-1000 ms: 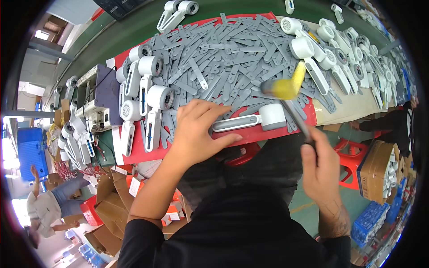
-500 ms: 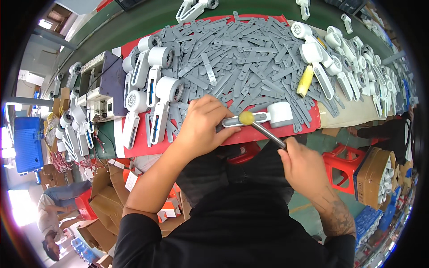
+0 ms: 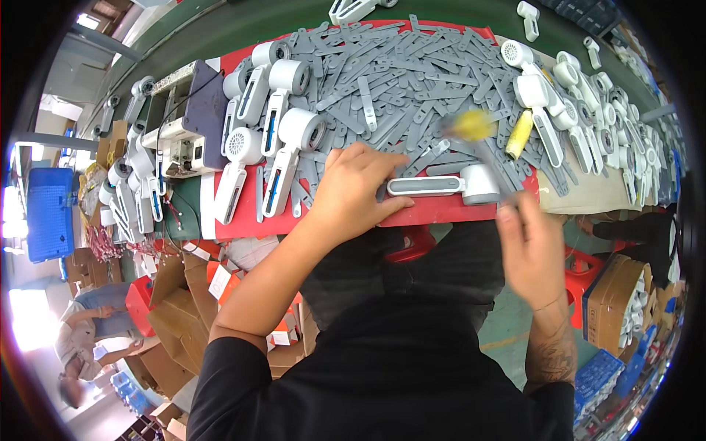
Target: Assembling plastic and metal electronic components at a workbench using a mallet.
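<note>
A white handheld fan [image 3: 479, 184] with a grey inlay along its handle lies sideways at the table's near edge, round head to the right. Its handle end sits between the thumb and fingers of my left hand [image 3: 353, 189], which steadies it. Closed around a mallet shaft is my right hand [image 3: 531, 250], just beyond the fan's head. The yellow mallet head [image 3: 473, 126], smeared by motion, is raised over a heap of flat grey strips [image 3: 412, 81]. Several white fans [image 3: 288, 140] lie left of my left hand.
The strips lie on a red sheet [image 3: 441, 209]. A yellow cylinder [image 3: 519, 135] and many more white fans [image 3: 566, 110] are on the right. A purple-and-white machine [image 3: 202, 110] stands left. Cardboard boxes [image 3: 176, 316] and a red stool [image 3: 581, 275] are below the table.
The mallet has swung up and right, off the fan's handle, with my right hand. My left hand stays at the handle end. The whole view has shifted slightly.
</note>
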`<action>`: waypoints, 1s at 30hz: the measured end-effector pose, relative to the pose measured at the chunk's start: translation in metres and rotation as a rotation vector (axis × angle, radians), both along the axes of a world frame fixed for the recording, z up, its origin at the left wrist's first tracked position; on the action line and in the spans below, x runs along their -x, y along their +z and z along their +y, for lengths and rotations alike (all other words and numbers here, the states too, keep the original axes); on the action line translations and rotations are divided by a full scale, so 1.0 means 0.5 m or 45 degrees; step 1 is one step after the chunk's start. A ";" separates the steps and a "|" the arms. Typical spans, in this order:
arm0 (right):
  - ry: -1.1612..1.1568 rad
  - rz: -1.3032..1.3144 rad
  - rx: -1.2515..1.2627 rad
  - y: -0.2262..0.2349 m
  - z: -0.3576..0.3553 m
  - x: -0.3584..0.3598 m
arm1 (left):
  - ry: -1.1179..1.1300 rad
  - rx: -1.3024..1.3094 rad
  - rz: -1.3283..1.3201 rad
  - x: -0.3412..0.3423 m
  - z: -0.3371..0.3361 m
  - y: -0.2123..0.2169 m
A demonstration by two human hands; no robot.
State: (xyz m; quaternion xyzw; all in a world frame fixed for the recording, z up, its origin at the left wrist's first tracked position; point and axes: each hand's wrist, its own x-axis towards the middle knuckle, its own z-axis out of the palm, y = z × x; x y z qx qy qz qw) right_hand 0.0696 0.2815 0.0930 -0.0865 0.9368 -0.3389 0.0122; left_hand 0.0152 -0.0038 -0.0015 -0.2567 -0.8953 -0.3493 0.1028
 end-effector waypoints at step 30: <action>0.076 0.081 0.017 0.026 -0.034 -0.011 | 0.046 -0.038 -0.068 0.002 -0.003 -0.002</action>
